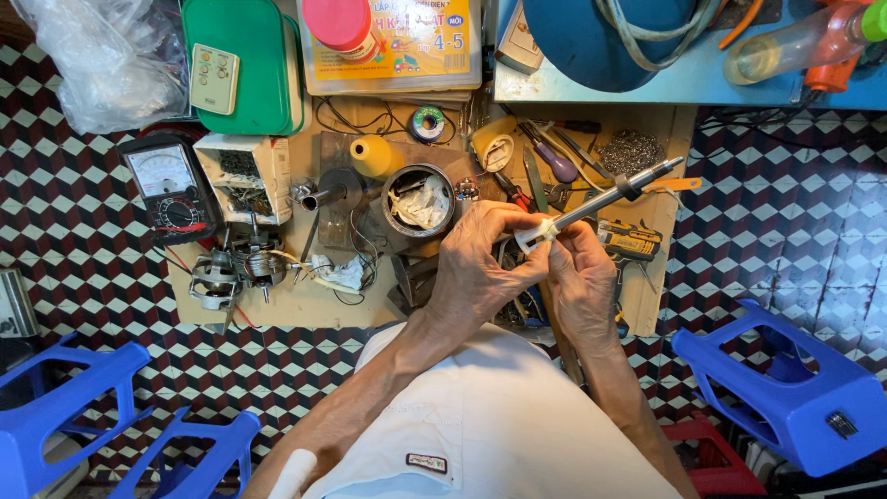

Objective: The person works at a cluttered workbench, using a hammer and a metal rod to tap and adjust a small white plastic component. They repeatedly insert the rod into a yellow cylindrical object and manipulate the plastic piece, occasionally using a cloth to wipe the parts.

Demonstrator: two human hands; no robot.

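Soldering iron [610,196] gripped at its white handle end by left hand [476,268] and right hand [582,282] | tip kept toward 2 o'clock, away from tin [418,199] at 9 o'clock | a firm, steady hold is advised.

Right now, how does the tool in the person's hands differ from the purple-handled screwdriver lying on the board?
The soldering iron is long with a white handle and dark barrel; the purple-handled screwdriver is shorter. The soldering iron is held off the board by the left hand and right hand; the screwdriver lies untouched among other tools. Both are slim tools lying at a slant.
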